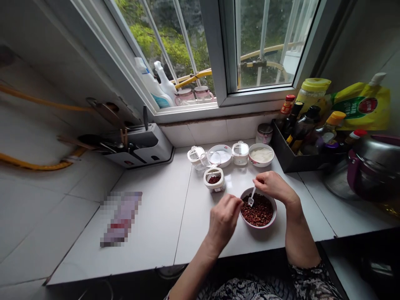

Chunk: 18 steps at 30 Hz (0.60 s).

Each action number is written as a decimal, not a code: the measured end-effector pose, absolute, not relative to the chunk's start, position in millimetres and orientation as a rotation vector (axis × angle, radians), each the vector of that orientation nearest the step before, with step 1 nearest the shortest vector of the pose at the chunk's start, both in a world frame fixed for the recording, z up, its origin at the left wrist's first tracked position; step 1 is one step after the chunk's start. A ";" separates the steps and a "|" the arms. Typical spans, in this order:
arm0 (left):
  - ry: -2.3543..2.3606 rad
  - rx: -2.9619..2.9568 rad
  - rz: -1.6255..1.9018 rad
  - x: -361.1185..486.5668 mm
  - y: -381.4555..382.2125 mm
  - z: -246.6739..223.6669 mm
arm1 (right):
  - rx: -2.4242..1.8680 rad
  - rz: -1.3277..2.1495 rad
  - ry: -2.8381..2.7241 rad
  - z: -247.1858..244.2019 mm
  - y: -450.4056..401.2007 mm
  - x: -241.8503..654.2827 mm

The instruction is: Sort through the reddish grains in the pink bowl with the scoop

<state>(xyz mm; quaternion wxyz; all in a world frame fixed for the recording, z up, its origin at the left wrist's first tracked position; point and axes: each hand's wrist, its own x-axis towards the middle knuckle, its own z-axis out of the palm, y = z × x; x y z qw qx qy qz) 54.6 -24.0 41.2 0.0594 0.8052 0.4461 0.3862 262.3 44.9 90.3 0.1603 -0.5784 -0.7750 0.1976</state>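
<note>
My right hand pinches the handle of a small white spoon. The spoon's scoop rests on dark red grains that look like Sichuan peppercorns, inside a white bowl. At the bowl's left rim is my left hand, its fingertips pressed together; whatever they hold is hidden. Behind the left hand stands a small clear jar with its lid raised and similar red grains in it.
Behind are two more clear jars, a bowl with white powder and a bowl with white contents. A black box of bottles and a metal pot stand right; a utensil holder and pixelated packet left.
</note>
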 end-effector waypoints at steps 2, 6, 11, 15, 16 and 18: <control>1.236 2.441 1.137 61.2 -33.7 46.2 | -1.654 0.565 -2.209 89.7 45.9 262.6; 1.228 2.264 1.049 59.8 -49.1 29.9 | -1.635 0.578 -2.207 89.0 47.6 262.4; 1.295 2.237 1.032 59.6 -54.7 0.1 | -1.607 0.568 -2.188 85.4 50.3 262.3; 1.397 2.330 1.090 60.3 -47.8 -5.4 | -1.563 0.484 -2.144 81.5 53.7 259.4; 1.425 2.328 1.109 58.1 -45.3 -5.1 | -1.548 0.428 -2.135 80.5 54.5 257.9; 1.464 2.325 1.137 51.4 -40.3 -4.0 | -1.504 0.284 -2.132 78.1 55.6 253.8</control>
